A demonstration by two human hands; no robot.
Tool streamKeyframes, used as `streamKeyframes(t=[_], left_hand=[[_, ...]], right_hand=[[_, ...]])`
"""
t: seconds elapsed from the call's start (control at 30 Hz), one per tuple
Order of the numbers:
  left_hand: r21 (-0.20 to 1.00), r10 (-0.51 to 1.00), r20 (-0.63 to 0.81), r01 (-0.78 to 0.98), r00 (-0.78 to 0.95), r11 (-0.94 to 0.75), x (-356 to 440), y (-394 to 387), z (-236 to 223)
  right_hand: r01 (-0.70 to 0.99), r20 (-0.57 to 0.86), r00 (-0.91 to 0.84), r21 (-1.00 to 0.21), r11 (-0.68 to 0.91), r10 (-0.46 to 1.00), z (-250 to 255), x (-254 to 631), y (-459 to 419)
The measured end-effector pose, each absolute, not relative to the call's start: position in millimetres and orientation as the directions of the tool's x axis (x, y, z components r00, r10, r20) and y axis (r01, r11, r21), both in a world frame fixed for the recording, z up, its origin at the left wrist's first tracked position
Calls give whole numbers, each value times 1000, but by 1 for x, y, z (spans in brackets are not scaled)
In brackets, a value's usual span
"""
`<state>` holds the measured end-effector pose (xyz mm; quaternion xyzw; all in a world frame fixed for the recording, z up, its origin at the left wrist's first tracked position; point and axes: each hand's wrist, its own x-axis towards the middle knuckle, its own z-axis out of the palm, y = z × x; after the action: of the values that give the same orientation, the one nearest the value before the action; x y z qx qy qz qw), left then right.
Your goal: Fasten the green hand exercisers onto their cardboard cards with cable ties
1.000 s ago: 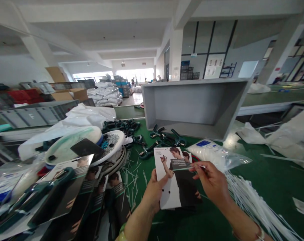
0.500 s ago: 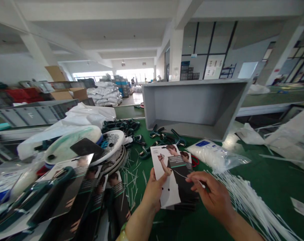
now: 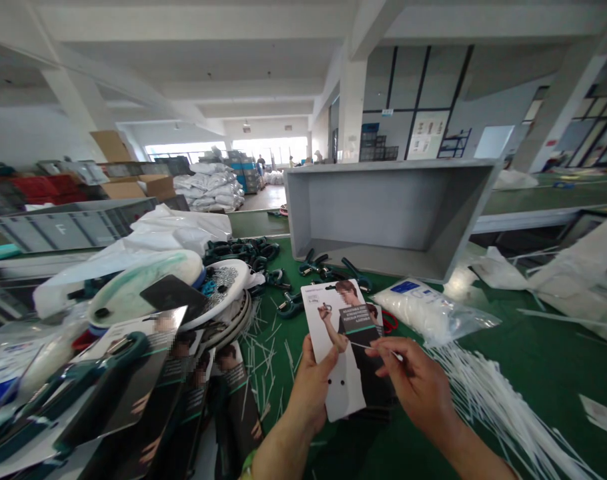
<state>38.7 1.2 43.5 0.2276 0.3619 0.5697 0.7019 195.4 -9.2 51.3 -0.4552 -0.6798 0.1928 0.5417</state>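
Observation:
My left hand grips the left edge of a printed packaging card, thumb on its front. The card has two dark holes low down and shows a person's arm with a hand grip. A thin white cable tie is pinched between the thumb and fingers of my right hand, its tip against the card's middle. More cards lie behind the held one. To the right of my right hand spreads a bundle of white cable ties.
Dark green hand grips are heaped behind the cards, before a grey crate on its side. Finished-looking carded grips pile up on the left beside a white round tray. A clear bag of cable ties lies at right.
The card has been lifted and shifted slightly right, away from the cards behind it. The cable tie, earlier angled and curved, now lies nearly level with its tip at the card.

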Motion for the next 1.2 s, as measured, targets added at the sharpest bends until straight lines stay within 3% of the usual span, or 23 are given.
streamKeyframes(t=[0.1, 0.2, 0.33, 0.63, 0.73, 0.87, 0.93, 1.0, 1.07, 1.13, 1.2], left_hand=[[668, 942, -304, -674, 142, 317, 42, -4, 47], [642, 932, -313, -682, 183, 350, 44, -7, 48], [695, 947, -284, -649, 149, 310, 45, -8, 49], [735, 940, -315, -593, 131, 329, 40, -3, 43], [723, 930, -319, -588, 181, 363, 41, -4, 44], [709, 917, -350, -585, 193, 394, 42, -6, 44], [715, 921, -344, -586, 180, 381, 40, -6, 42], [717, 928, -332, -594, 172, 366, 36, -5, 41], [709, 930, -324, -608, 171, 359, 30, -4, 42], [693, 929, -316, -621, 194, 366, 25, -3, 45], [680, 927, -292, -630, 236, 375, 22, -3, 49]], right_hand=[[250, 321, 115, -925, 285, 940, 46, 190, -3], [172, 200, 150, -970, 173, 968, 40, 187, 2], [280, 183, 142, -950, 138, 973, 37, 188, 3], [406, 261, 1, -882, 238, 965, 39, 187, -2], [530, 401, -34, -769, 357, 915, 35, 185, -2], [705, 593, -191, -472, 530, 782, 38, 182, -2], [726, 589, -298, -371, 579, 751, 46, 184, -5], [707, 549, -378, -348, 615, 745, 54, 192, -7], [676, 520, -331, -451, 582, 787, 61, 203, -7], [597, 471, -92, -679, 427, 878, 64, 212, -5], [419, 323, 96, -871, 256, 942, 64, 215, -1]])
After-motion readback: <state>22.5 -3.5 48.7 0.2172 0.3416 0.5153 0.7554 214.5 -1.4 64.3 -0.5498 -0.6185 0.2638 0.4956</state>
